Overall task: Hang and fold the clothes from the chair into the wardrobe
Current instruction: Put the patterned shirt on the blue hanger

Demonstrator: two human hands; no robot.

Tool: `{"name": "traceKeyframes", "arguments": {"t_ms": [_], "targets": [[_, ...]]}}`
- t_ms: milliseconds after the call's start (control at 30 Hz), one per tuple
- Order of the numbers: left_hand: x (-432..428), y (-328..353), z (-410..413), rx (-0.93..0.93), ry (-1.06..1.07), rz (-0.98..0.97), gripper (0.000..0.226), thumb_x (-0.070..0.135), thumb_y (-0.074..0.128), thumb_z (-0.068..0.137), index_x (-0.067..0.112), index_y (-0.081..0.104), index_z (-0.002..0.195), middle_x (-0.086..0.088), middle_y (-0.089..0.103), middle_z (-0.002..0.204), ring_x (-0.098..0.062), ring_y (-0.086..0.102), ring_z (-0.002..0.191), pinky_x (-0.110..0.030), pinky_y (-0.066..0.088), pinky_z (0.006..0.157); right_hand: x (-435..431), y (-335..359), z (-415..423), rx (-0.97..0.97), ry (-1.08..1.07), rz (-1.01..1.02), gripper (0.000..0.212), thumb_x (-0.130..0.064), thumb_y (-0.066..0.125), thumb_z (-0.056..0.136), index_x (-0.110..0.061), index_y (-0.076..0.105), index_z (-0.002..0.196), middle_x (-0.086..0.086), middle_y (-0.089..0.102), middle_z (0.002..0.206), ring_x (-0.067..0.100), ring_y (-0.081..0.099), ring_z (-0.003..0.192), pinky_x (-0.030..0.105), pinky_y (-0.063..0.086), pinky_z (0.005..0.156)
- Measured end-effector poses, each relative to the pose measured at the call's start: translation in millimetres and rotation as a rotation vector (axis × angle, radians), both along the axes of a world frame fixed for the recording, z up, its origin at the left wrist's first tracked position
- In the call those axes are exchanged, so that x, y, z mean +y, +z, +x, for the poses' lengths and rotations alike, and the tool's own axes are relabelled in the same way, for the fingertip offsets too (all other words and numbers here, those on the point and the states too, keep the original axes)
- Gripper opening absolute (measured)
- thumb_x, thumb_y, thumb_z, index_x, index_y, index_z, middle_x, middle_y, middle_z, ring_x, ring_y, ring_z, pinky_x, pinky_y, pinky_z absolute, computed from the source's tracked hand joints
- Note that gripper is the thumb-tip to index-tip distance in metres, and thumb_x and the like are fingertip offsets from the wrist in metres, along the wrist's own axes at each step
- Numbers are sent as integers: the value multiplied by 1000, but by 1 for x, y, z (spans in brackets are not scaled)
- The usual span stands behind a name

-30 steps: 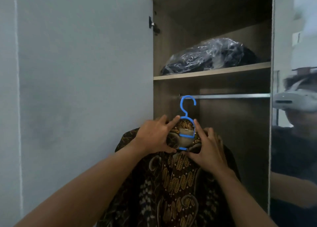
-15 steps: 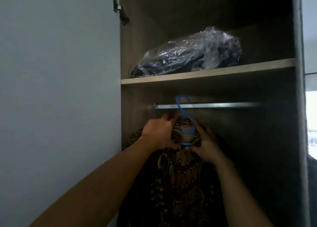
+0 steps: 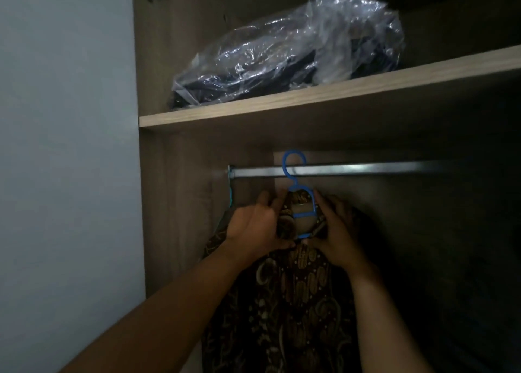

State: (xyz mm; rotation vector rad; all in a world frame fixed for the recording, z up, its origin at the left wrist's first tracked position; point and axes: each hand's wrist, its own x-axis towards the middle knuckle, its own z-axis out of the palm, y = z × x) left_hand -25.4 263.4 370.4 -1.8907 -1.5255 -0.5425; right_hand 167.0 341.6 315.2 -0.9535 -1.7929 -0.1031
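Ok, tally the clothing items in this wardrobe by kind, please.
Patterned shirt: 1
Blue hanger: 1 (a blue strip by the rail's left end is unclear)
Plastic-wrapped bundle: 1
Total: 3

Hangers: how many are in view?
1. The blue hanger holds the shirt, hook at the rail. A blue strip by the rail's left end may be a second; too dark to tell.

The left hand and right hand hold shirt; hanger crosses rail.
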Motion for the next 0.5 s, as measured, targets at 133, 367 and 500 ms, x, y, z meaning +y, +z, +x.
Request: {"name": "traceKeyframes", "arguments": {"t_ms": [133, 367, 500], "targets": [[10, -4, 5, -2, 2, -11, 122, 71, 73, 68, 28, 4, 158, -8, 40, 139, -31, 61, 108, -37, 48, 74, 4, -5, 2, 8, -26, -40, 118, -28, 92, 60, -30, 23, 157, 3, 31, 152, 22, 26, 141, 24, 15, 113], [-1, -12, -6, -155, -200, -34, 104, 76, 60, 78, 29, 11, 157, -9, 51, 140, -28, 60, 117, -37, 51, 90, -17, -8, 7, 44, -6, -211, 125, -25, 91, 61, -32, 12, 158, -2, 13, 164, 25, 11, 151, 50, 18, 122], [-21, 23, -38, -237, -186, 129, 72, 61, 49, 94, 28, 25, 154, -10, 55, 139, -30, 59, 119, -40, 51, 92, -62, 25, -19, 300, 137, -26, 76, -9, 77, 80, -28, 44, 146, 0, 44, 144, 12, 43, 132, 25, 39, 107]]}}
